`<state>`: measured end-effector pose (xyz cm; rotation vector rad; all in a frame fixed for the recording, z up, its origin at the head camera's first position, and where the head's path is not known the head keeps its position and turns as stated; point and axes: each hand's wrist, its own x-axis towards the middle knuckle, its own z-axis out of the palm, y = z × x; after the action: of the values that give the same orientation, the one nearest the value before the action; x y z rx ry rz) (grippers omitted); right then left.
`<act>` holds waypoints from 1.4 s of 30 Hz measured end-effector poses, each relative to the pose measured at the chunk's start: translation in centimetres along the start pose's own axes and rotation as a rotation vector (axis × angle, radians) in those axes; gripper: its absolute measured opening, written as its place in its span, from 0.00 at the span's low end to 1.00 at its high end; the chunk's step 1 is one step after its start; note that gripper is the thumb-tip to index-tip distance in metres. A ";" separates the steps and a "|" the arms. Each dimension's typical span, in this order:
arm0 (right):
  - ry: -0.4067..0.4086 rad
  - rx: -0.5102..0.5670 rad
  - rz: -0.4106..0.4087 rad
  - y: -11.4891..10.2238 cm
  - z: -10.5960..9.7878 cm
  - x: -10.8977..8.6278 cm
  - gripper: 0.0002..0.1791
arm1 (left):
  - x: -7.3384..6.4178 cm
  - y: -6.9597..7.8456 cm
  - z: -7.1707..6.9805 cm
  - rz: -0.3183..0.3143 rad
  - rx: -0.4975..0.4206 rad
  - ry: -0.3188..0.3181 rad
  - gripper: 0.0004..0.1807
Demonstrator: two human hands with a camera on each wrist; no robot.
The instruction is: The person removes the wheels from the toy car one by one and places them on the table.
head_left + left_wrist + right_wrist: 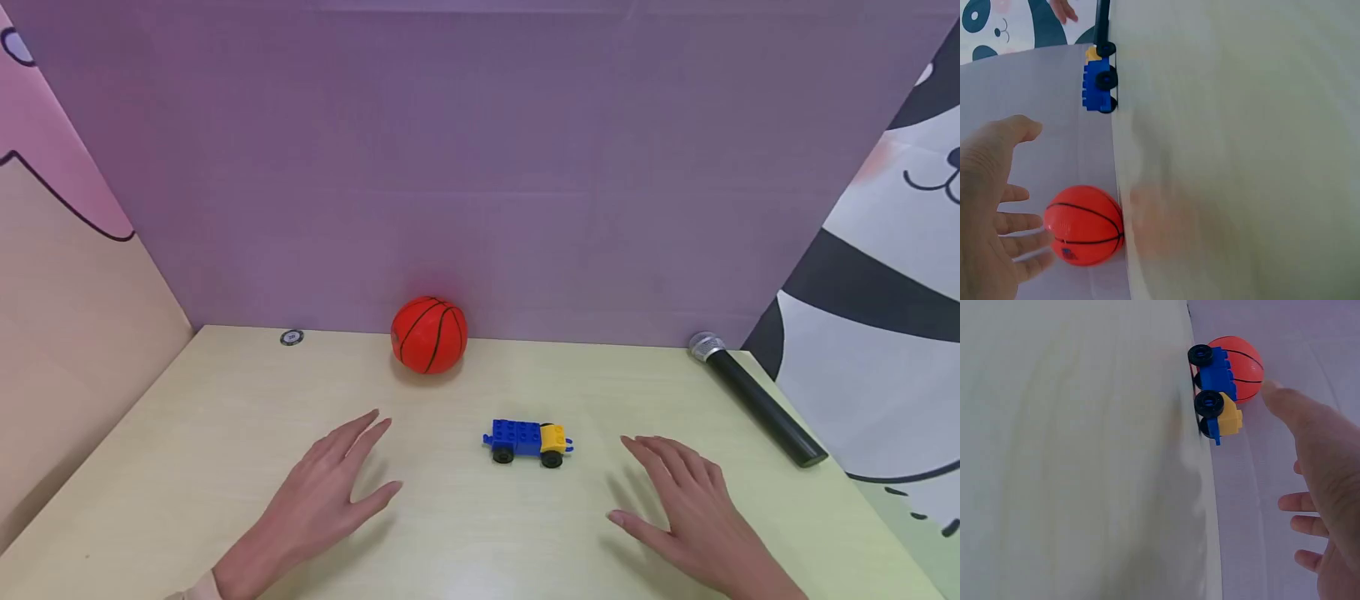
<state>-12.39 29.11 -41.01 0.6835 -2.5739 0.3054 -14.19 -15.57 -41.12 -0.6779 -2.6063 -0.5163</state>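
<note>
Between my two hands, a blue and yellow toy car (527,440) with black wheels stands on the table (465,533). My left hand (322,483) hovers over the table to the car's left, fingers spread and holding nothing. To the car's right is my right hand (686,517), also apart from it, thumb and fingers extended with nothing in them. The left wrist view shows the left palm (985,206) facing inward, with the car (1099,84) beyond the thumb. In the right wrist view the car (1215,394) overlaps the red ball behind it.
A red toy basketball (429,335) sits at the back of the table by the purple backdrop (480,167). A black microphone (757,400) with a silver head lies along the right edge. Near the back left lies a small round chip (292,337).
</note>
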 end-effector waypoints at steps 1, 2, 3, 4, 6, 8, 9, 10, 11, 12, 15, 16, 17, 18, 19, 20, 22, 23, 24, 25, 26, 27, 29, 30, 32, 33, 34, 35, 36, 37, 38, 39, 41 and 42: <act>0.002 0.010 -0.001 0.0 0.2 0.2 0.44 | 0.2 0.2 0.1 -0.010 -0.026 0.001 0.38; 0.003 0.020 0.001 -0.1 0.3 0.5 0.42 | 0.5 0.5 0.2 -0.021 -0.050 0.000 0.37; -0.001 0.029 0.005 -0.1 0.5 0.7 0.41 | 0.7 0.7 0.3 -0.030 -0.075 -0.001 0.37; -0.005 0.039 0.008 -0.2 0.6 0.9 0.39 | 0.9 1.0 0.5 -0.038 -0.097 -0.004 0.36; -0.012 0.059 0.016 -0.3 1.0 1.3 0.36 | 1.3 1.4 0.7 -0.049 -0.141 -0.010 0.35; -0.018 0.075 0.021 -0.4 1.2 1.7 0.34 | 1.7 1.8 1.0 -0.060 -0.179 -0.018 0.34; -0.017 0.081 0.018 -0.4 1.3 1.8 0.33 | 1.9 2.0 1.1 -0.066 -0.199 -0.022 0.34; -0.013 0.087 0.014 -0.4 1.4 2.0 0.32 | 2.2 2.1 1.3 -0.073 -0.215 -0.025 0.34; -0.009 0.089 0.009 -0.5 1.5 2.2 0.31 | 2.4 2.3 1.4 -0.080 -0.233 -0.029 0.34; -0.003 0.092 0.003 -0.5 1.6 2.5 0.31 | 2.6 2.4 1.6 -0.085 -0.250 -0.033 0.33; 0.010 0.097 -0.010 -0.5 1.8 3.0 0.29 | 3.2 2.9 2.1 -0.094 -0.306 -0.048 0.32; 0.008 0.100 -0.011 -0.6 1.9 3.2 0.29 | 3.4 3.0 2.3 -0.095 -0.320 -0.052 0.32; 0.003 0.105 -0.010 -0.6 2.0 3.3 0.29 | 3.5 3.1 2.4 -0.093 -0.337 -0.056 0.32; -0.004 0.113 -0.008 -0.7 2.1 3.5 0.29 | 3.7 3.2 2.6 -0.088 -0.350 -0.057 0.32; -0.007 0.119 -0.010 -0.7 2.2 3.7 0.29 | 3.8 3.2 2.7 -0.084 -0.364 -0.057 0.31; -0.008 0.127 -0.013 -0.8 2.3 3.9 0.28 | 4.0 3.2 2.9 -0.083 -0.377 -0.059 0.31; -0.014 0.144 -0.014 -0.9 2.5 4.2 0.27 | 4.3 3.3 3.2 -0.082 -0.404 -0.063 0.31; -0.015 0.152 -0.015 -1.0 2.6 4.3 0.27 | 4.5 3.3 3.3 -0.084 -0.425 -0.068 0.30; -0.014 0.158 -0.017 -1.0 2.7 4.4 0.27 | 4.7 3.3 3.5 -0.085 -0.444 -0.073 0.30; -0.010 0.164 -0.020 -1.0 2.9 4.6 0.26 | 4.9 3.4 3.6 -0.086 -0.467 -0.080 0.30; -0.012 0.171 -0.018 -1.0 3.0 4.6 0.26 | 5.1 3.4 3.8 -0.089 -0.490 -0.087 0.29; -0.016 0.178 -0.015 -1.0 3.1 4.7 0.26 | 5.2 3.5 4.0 -0.090 -0.512 -0.091 0.29; -0.019 0.189 -0.017 -1.0 3.3 4.9 0.25 | 5.6 3.5 4.3 -0.090 -0.558 -0.104 0.29; -0.020 0.194 -0.018 -1.0 3.4 5.0 0.25 | 5.8 3.5 4.4 -0.088 -0.576 -0.109 0.29; -0.017 0.205 -0.022 -1.0 3.5 5.1 0.25 | 6.1 3.5 4.7 -0.089 -0.608 -0.122 0.29; -0.014 0.209 -0.026 -1.0 3.6 5.2 0.24 | 6.3 3.5 4.9 -0.086 -0.621 -0.128 0.29; -0.010 0.213 -0.029 -1.0 3.7 5.2 0.24 | 6.5 3.5 5.1 -0.082 -0.635 -0.133 0.29; -0.004 0.215 -0.031 -1.0 3.7 5.3 0.24 | 6.7 3.5 5.2 -0.079 -0.646 -0.140 0.29; 0.003 0.217 -0.035 -1.0 3.8 5.4 0.24 | 6.9 3.6 5.4 -0.076 -0.651 -0.145 0.29; 0.007 0.221 -0.038 -1.0 3.9 5.5 0.24 | 7.1 3.6 5.5 -0.070 -0.658 -0.149 0.29; 0.011 0.225 -0.040 -1.0 3.9 5.6 0.24 | 7.3 3.6 5.7 -0.063 -0.665 -0.154 0.29; 0.014 0.228 -0.042 -1.0 4.0 5.6 0.23 | 7.5 3.6 5.8 -0.058 -0.673 -0.159 0.30; 0.014 0.237 -0.043 -0.9 4.3 5.8 0.23 | 7.9 3.6 6.1 -0.052 -0.687 -0.175 0.30; 0.013 0.243 -0.045 -0.9 4.4 5.9 0.23 | 8.0 3.6 6.2 -0.051 -0.693 -0.184 0.30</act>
<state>-18.10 24.55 -41.93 0.8205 -2.5291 0.6129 -20.48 -6.86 -41.86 -0.8943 -2.5936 -1.4686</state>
